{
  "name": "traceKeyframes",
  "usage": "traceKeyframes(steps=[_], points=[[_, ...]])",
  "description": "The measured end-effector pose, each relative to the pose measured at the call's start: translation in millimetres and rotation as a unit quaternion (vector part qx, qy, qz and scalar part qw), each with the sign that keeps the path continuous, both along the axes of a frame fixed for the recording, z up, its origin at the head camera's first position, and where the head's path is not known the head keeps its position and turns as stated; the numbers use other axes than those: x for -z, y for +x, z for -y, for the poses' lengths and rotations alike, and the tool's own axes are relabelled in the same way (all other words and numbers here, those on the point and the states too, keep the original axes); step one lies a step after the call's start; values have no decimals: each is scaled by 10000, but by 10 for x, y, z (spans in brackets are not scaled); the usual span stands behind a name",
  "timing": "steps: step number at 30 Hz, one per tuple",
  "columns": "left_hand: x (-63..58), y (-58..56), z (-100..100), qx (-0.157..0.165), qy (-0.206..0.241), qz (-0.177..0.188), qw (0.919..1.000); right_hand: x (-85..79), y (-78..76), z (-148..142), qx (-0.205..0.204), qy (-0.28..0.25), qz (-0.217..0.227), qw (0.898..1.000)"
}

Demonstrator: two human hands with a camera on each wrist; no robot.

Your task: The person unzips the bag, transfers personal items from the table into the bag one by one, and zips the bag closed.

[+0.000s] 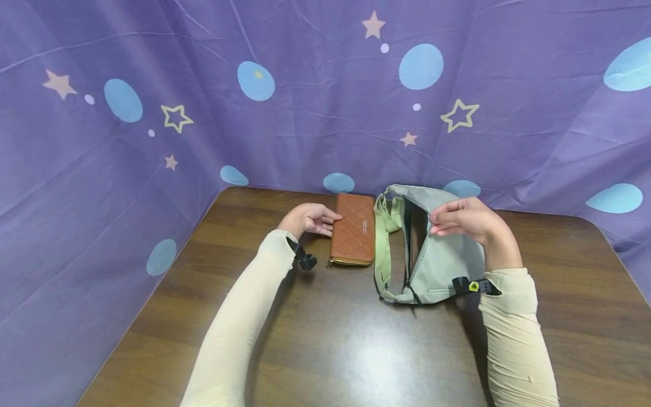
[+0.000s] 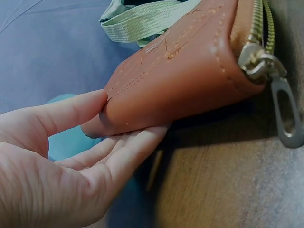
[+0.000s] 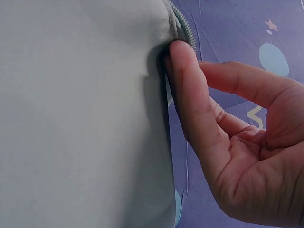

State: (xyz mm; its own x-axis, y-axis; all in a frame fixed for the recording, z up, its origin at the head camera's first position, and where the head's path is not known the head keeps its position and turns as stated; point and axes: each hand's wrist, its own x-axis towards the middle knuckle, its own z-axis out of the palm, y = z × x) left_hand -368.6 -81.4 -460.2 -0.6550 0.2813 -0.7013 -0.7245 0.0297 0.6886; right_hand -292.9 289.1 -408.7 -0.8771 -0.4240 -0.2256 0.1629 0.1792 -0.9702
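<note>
A brown quilted wallet [image 1: 354, 229] with a gold zipper is left of a pale green-grey bag [image 1: 452, 260]. My left hand [image 1: 314, 219] pinches the wallet's left edge, thumb on top and fingers underneath. In the left wrist view that side of the wallet [image 2: 156, 90] is tilted up from the table, and its metal zipper pull [image 2: 285, 111] dangles at the near end. My right hand [image 1: 465, 219] pinches the zippered edge of the bag's opening between thumb and fingers. The opening gapes, dark inside. Seen from the right wrist, the zipper teeth [image 3: 186, 28] run just above the fingertips.
The bag's light green strap [image 1: 383, 254] lies looped between the wallet and the bag's opening. Both things are toward the back of a brown wooden table [image 1: 325, 333]. A purple curtain [image 1: 325, 130] with stars and blue ovals hangs behind the table and along its left side.
</note>
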Motion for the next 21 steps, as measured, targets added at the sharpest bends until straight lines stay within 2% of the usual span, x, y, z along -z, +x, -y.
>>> traceKeyframes(steps=[12,21], points=[[68,41,81,471,336,-256,9980,7,-2,-3,9,-54,7,10000],[102,55,90,486,476,-493,9965,10,2,1,14,-20,33,10000]])
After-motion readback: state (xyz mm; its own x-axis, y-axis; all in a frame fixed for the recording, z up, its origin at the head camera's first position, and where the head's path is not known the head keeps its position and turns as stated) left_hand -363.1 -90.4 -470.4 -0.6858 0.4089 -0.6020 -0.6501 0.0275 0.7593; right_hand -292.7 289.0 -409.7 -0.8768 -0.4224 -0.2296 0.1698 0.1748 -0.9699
